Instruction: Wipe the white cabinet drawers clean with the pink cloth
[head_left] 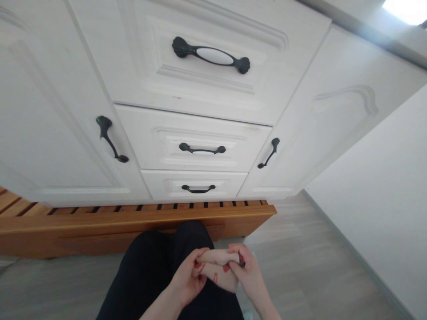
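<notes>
White drawer cabinet (200,89) up top; bottom center, left hand (187,278) and right hand (248,275) pinch a soft, light sock (216,269) by its ends.

A home room: a white cabinet (207,111) with dark-handled drawers fills the upper frame, a slatted wooden platform (133,220) and grey floorboards (300,266) below.

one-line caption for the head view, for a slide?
Both hands, left hand and right hand, grip a pale rolled cloth before white drawers.
</notes>
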Demonstrator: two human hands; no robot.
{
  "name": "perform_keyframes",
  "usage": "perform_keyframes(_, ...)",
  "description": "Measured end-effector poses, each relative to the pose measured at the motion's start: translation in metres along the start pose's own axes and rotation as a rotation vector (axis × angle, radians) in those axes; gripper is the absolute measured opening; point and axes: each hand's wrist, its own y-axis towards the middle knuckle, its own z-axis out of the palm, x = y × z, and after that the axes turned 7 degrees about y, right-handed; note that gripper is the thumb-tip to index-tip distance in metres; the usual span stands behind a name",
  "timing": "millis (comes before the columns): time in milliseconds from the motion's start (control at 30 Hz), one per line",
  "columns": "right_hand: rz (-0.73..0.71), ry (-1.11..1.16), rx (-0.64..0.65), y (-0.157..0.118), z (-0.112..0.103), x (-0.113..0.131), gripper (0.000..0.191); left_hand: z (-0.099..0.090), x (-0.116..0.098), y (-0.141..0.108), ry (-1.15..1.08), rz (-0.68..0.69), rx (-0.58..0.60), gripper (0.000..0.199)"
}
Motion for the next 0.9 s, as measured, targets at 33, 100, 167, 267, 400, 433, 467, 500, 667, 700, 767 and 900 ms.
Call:
perform_keyframes(33,-0.005,-0.014,-0.005,0.0,0.0,-0.001,0.026,-0.001,0.001,0.001,0.013,0.012,-0.001,0.006)
perform_keyframes(100,-0.016,-0.035,-0.009,0.0,0.001,-0.003,0.026,-0.004,0.002,0.004,0.041,0.041,-0.001,0.005)
perform_keyframes(167,-0.022,-0.04,-0.002,0.0,0.002,-0.004,0.026,-0.008,0.002,0.007,0.073,0.074,-0.001,0.007)
perform_keyframes(267,-0.024,-0.046,0.019,0.0,0.004,-0.006,0.026,-0.015,0.001,0.012,0.129,0.12,-0.004,0.014)
perform_keyframes(400,-0.022,-0.073,0.061,-0.002,0.009,-0.009,0.028,-0.025,0.0,0.014,0.217,0.185,-0.002,0.019)
perform_keyframes(433,-0.011,-0.084,0.082,-0.003,0.01,-0.009,0.028,-0.027,-0.001,0.014,0.236,0.203,0.001,0.019)
perform_keyframes(467,0.004,-0.101,0.106,-0.003,0.011,-0.009,0.028,-0.028,-0.001,0.014,0.249,0.215,0.003,0.019)
perform_keyframes(500,0.021,-0.124,0.133,-0.004,0.012,-0.008,0.028,-0.028,-0.002,0.013,0.266,0.226,0.001,0.018)
perform_keyframes(667,-0.003,-0.36,0.243,-0.008,0.014,0.003,0.034,-0.02,-0.011,0.001,0.45,0.326,0.025,0.019)
perform_keyframes(700,-0.037,-0.413,0.253,-0.007,0.014,0.006,0.037,-0.017,-0.013,-0.003,0.485,0.354,0.042,0.022)
perform_keyframes(767,-0.096,-0.444,0.258,-0.006,0.017,0.01,0.045,-0.011,-0.019,-0.012,0.525,0.397,0.059,0.029)
perform_keyframes(900,-0.136,-0.263,0.249,0.0,0.028,0.013,0.066,0.003,-0.033,-0.031,0.557,0.498,0.059,0.033)
